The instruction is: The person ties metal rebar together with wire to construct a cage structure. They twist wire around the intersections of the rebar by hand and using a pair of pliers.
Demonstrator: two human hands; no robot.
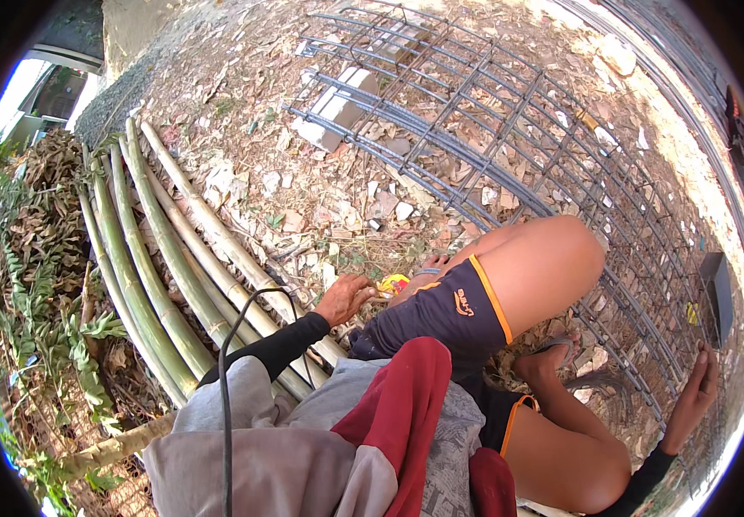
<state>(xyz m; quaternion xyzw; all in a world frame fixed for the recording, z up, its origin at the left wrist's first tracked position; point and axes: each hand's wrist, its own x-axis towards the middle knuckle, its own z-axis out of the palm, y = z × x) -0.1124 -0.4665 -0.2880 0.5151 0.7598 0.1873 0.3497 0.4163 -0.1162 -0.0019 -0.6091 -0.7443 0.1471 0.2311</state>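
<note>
My left hand [346,299] is beside my thigh with its fingers curled and pressed together. Right by its fingertips is a small yellow and red packet [392,284]; whether the fingers grip it or something small in front of it I cannot make out. At the far right my right hand [697,389] reaches out with fingers stretched, and I see nothing in it. Just beyond those fingertips stands a dark grey flat-sided piece [715,300]. A long steel rebar cage [497,108] lies along my right side, running past that hand.
Several bamboo poles [152,250] lie to my left, beside leafy branches [40,284]. A pale block [337,108] sits under the far end of the cage. Dry leaves and rubble [277,146] cover the ground. A dark cable [227,405] hangs near my left arm.
</note>
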